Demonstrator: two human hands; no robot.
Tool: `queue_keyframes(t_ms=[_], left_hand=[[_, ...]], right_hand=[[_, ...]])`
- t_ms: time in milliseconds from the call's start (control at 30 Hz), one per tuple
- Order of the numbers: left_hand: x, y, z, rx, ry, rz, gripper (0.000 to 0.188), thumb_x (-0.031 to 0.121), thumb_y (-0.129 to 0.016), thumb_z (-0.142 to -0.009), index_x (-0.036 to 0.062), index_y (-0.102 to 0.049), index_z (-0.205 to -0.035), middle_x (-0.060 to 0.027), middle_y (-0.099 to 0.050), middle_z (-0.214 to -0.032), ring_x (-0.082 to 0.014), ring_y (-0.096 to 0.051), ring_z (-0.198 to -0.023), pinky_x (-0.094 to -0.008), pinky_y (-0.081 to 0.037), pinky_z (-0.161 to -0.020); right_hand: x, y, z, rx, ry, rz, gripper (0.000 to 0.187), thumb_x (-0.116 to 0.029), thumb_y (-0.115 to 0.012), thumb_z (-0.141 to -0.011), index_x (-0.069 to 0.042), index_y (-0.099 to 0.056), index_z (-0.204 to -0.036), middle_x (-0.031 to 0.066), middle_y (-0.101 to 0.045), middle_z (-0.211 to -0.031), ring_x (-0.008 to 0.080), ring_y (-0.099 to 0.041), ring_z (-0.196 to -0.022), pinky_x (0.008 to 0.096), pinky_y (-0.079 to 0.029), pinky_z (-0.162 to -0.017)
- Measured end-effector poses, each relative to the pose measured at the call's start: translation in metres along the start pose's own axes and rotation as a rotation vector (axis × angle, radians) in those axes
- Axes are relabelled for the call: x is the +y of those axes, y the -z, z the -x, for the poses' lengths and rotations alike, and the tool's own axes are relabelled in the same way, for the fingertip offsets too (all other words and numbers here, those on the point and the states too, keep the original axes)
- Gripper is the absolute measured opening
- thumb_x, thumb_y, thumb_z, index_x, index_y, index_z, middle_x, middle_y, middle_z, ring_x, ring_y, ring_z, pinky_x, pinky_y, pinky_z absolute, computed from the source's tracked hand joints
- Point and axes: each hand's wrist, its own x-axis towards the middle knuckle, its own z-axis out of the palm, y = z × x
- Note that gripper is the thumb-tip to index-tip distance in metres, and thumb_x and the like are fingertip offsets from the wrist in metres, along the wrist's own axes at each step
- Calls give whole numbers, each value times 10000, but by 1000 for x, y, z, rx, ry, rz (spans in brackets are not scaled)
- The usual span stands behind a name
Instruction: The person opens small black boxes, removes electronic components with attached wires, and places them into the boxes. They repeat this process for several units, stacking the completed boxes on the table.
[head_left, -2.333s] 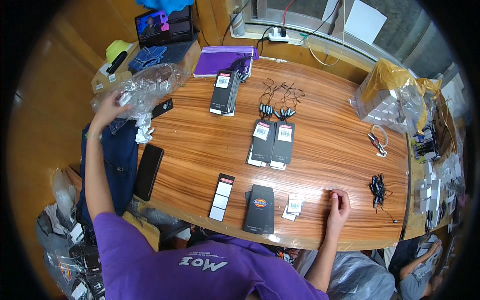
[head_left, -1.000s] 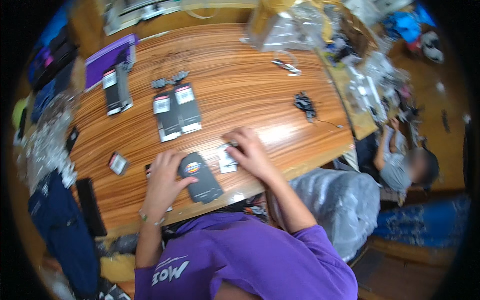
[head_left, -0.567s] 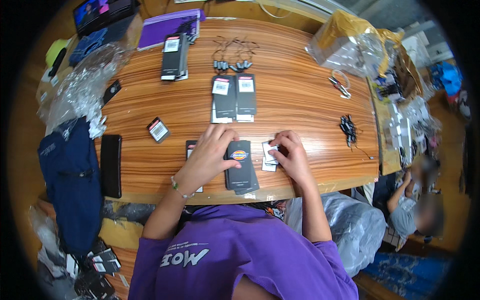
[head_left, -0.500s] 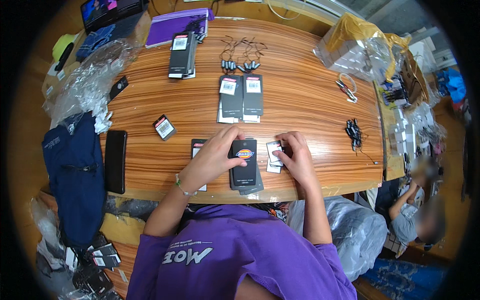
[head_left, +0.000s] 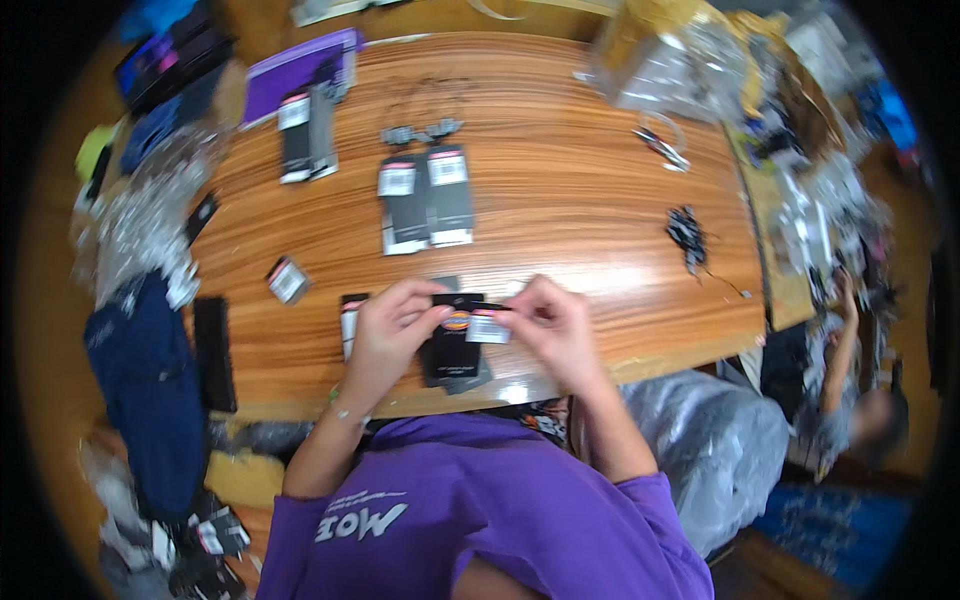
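Note:
My left hand (head_left: 397, 325) pinches the upper left of a black hang tag (head_left: 457, 357) with a coloured oval emblem. More grey tags (head_left: 480, 382) show beneath it at the table's near edge. In my right hand (head_left: 553, 325), thumb and fingers are closed on a small white label (head_left: 488, 328) with a barcode, which overlaps the right side of the black tag. Whether the two touch I cannot tell. Left of my left hand lies another barcoded tag (head_left: 349, 322), partly covered. Farther off are two neighbouring piles of grey tags (head_left: 406, 212) (head_left: 451, 197).
Dark string loops (head_left: 425, 130) lie behind the piles. At far left are a tag stack (head_left: 297, 145) and a purple bag (head_left: 290, 80); nearer, small tags (head_left: 288, 281), a black phone-like slab (head_left: 213, 350) and navy cloth (head_left: 145, 370). Rightward lie black cords (head_left: 686, 238) and snips (head_left: 662, 150). A person (head_left: 840, 400) sits right.
My right hand has lifted a small white label from the table and brought it left to the black tag. My left hand has shifted to that tag's upper left. The whole view has tilted.

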Motion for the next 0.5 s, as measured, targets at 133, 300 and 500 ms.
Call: queue_keyframes(t_ms=[133, 300, 500], left_hand=[[5, -13, 3, -37, -8, -19, 269, -41, -578, -800, -31, -532, -1065, -71, -626, -879, -77, -583, -780, -170, -462, -656], [3, -4, 4, 93, -100, 0, 257, -44, -568, -807, -47, -524, -1060, -87, -626, -879, -79, -583, -754, -175, -467, -640], [1, -4, -5, 57, -107, 37, 244, -35, -569, -811, -41, -522, -1050, -85, -627, -873, -77, -585, -740, -170, -465, -631]], right_hand=[[0, -14, -2, 33, 99, 83, 270, -120, -707, -739, -26, -489, -867, 16, -527, -614, 73, -498, -562, 215, -413, -520], [10, 86, 4, 472, 8, 294, 215, -133, -578, -829, -34, -570, -1020, 72, -606, -782, 140, -575, -716, 268, -473, -681], [123, 298, 61, 1075, -11, 770, 189, -70, -553, -812, -37, -614, -987, 105, -612, -833, 229, -571, -780, 304, -449, -697]])
